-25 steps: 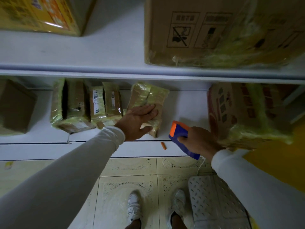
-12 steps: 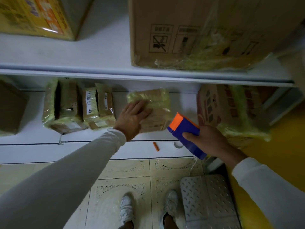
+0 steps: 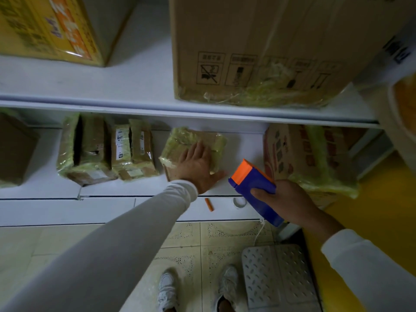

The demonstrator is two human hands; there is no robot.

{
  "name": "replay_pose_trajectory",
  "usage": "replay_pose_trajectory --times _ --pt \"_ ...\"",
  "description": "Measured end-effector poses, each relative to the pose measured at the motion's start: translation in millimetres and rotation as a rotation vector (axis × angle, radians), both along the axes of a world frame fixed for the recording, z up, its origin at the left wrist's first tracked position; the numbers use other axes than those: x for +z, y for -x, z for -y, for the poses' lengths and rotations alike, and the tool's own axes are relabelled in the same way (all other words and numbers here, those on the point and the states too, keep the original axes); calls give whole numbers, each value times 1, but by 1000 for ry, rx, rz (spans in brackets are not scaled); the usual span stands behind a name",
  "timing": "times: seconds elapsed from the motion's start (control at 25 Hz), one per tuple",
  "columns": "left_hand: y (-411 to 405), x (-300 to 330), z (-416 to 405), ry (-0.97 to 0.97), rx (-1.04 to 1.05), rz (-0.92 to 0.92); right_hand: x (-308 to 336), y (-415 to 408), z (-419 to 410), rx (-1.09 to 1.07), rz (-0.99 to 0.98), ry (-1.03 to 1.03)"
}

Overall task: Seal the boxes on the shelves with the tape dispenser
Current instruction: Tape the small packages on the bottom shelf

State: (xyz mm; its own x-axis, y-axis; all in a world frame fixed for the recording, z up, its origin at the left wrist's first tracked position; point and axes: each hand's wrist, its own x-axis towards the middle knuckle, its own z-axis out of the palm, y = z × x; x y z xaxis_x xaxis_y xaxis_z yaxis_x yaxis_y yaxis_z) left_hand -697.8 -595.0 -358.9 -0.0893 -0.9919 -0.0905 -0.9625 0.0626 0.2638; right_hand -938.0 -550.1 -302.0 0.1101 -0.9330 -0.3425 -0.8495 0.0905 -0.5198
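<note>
Under the flat, spread left hand (image 3: 198, 164) the small taped box (image 3: 190, 145) looks light and slippery, best pinned from above, while the right hand (image 3: 284, 200) grips the tape dispenser (image 3: 255, 188) beside it.

We stand facing a white shelving unit: an upper shelf (image 3: 139, 84) and a lower shelf (image 3: 45, 188), both with plain flat boards. Below us, the floor (image 3: 195, 242) is pale tile with a speckled border pattern. A perforated grey step (image 3: 279, 275) rests on it at right, beside a yellow surface (image 3: 382, 199). Lighting is dim.
</note>
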Motion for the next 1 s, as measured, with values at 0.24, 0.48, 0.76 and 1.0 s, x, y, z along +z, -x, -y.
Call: replay_pose_trajectory --times 0.24,0.48,0.76,1.0 --pt "-34 2 -1 79 -317 -170 3 9 -3 82 95 -15" --pt "-62 9 3 -17 -438 -11 7 -5 -8 140 155 -68" --pt "-76 34 -19 -29 -235 -463 24 -32 -1 253 265 -49" --pt "-79 56 -41 -325 -107 -934 32 -63 5 364 322 -121"
